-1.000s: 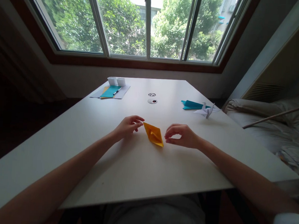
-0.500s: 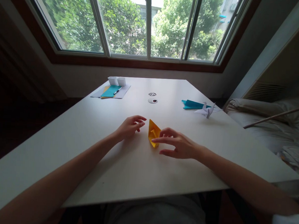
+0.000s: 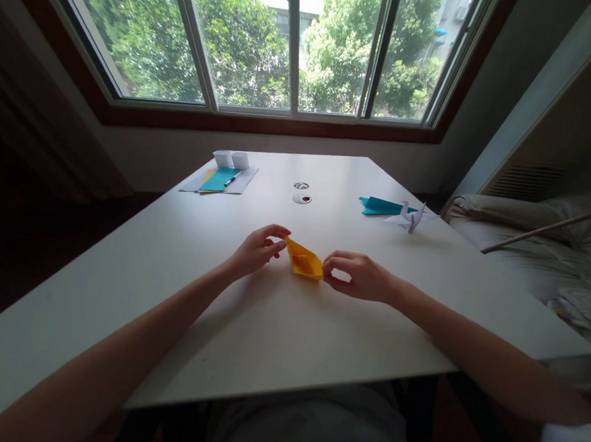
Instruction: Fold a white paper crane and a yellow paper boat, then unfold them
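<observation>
Already the orange paper [image 3: 304, 261] is well past a flat sheet — it lies on the white table [image 3: 268, 339] folded into a narrow pointed shape, held at both ends. The left hand [image 3: 256, 250] pinches its far tip between thumb and fingers; the right hand [image 3: 359, 275] pinches the near corner. Judging by the finished white paper crane [image 3: 408, 218] and teal folded paper [image 3: 381, 206] at the right, several folds likely remain.

Folded paper [image 3: 304, 260] mid-table [image 3: 268, 339], between left hand [image 3: 254, 250] and right hand [image 3: 359, 277]. Paper crane [image 3: 408, 218] far right, cups [image 3: 231, 159] and sheets [image 3: 219, 180] far left.
</observation>
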A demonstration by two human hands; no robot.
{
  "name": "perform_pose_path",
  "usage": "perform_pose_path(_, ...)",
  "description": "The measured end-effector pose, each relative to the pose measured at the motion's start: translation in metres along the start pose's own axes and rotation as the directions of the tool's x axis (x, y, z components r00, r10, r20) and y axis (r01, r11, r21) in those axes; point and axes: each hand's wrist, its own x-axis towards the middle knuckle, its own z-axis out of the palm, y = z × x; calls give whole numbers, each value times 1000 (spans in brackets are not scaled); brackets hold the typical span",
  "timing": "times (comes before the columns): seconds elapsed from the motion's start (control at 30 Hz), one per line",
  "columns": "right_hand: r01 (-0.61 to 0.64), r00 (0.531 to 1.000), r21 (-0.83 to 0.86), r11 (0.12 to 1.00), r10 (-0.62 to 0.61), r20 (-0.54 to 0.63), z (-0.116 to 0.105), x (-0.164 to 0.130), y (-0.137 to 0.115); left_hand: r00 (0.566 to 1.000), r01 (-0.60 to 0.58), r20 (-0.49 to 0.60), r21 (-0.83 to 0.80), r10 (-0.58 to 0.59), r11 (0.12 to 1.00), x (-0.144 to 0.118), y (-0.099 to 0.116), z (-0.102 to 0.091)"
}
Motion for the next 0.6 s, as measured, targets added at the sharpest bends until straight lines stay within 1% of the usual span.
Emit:
perform_pose_path(0.17,-40,996,-40,998,43,72,-15,1,8,998,-12,57,92,7,996,-2,5,-3)
perform_pose_path(0.37,-110,970,-218,970,153,190,-23,23,7,989,-66,140,121,49,990,-6,12,-5)
perform_pose_path(0.47,-121,946,-254,960,189,263,-23,35,2,978,-135,176,136,110,981,-9,15,-4)
perform_pose_path(0.6,-113,893,-316,942,236,383,-20,48,-5,961,-205,217,150,170,967,-12,18,-3)
